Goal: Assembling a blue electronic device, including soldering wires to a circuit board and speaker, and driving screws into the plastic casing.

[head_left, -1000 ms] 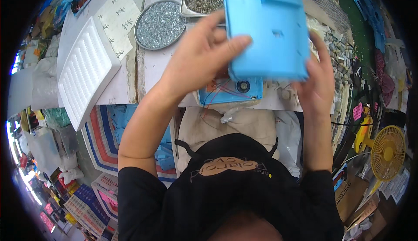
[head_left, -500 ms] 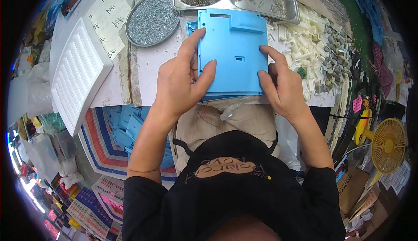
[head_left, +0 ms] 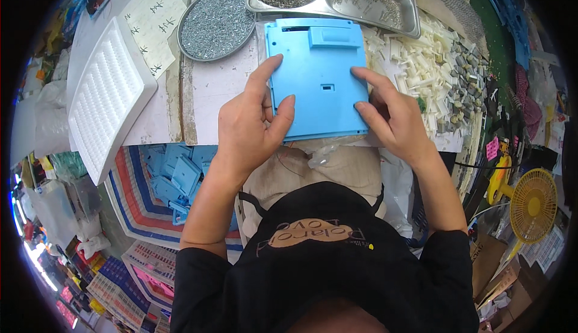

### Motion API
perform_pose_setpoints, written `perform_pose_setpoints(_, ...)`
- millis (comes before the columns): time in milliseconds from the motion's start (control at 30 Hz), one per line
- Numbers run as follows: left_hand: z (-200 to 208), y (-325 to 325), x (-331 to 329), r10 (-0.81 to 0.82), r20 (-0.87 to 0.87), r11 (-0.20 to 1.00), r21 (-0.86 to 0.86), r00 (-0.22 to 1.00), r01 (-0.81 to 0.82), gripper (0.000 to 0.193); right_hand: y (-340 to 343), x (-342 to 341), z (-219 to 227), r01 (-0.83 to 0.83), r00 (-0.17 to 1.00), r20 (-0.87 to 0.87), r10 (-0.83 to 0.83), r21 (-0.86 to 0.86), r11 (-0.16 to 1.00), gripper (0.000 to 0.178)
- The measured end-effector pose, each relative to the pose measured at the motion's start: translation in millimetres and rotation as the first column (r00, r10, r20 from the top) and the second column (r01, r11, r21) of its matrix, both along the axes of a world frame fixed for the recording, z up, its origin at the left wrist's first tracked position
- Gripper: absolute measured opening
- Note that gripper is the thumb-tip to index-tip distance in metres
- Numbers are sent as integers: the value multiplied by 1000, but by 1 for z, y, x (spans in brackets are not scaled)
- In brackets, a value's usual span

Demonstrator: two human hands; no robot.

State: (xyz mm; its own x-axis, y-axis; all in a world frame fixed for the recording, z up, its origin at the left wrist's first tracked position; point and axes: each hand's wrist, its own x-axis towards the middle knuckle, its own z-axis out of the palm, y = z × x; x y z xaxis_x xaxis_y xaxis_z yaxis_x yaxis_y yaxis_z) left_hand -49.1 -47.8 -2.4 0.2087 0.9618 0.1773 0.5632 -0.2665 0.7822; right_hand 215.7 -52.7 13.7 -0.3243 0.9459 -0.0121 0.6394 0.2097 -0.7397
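A flat, light-blue plastic housing (head_left: 322,105) lies at the near edge of the table. Its top bears a raised block, a slot at the far edge and a small rectangular hole. My left hand (head_left: 250,116) grips the left side, with thumb and forefinger on the top face near that edge. On the opposite side my right hand (head_left: 397,113) holds the edge between curled fingers, its thumb and forefinger touching the rim. The undersides of both grips are hidden. The housing's top and bottom layers sit nearly flush.
Behind stand a round tray of small metal screws (head_left: 217,25) and a divided steel tray (head_left: 415,23) with springs. White plastic parts (head_left: 412,62) are heaped right. A ribbed white tray (head_left: 108,92) overhangs the left edge, above a striped bag (head_left: 129,197) of blue housings. A yellow fan (head_left: 533,203) stands right.
The top blue cover has shifted slightly left and turned a little, and now lines up with the blue piece beneath that stuck out before. Both hands stay on its sides.
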Motion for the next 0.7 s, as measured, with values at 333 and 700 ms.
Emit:
perform_pose_setpoints(333, 4, 17, 9, -49, -83, 998, 28, 995, 51, 54, -1, 4, 0, 98, 988, -116, -105, -59, 993, 45)
perform_pose_setpoints(700, 11, 3, 3, -14, -50, 996, -92, 999, 9, 57, -2, 6, -3, -53, 999, -3, 53, 34, 998, 50)
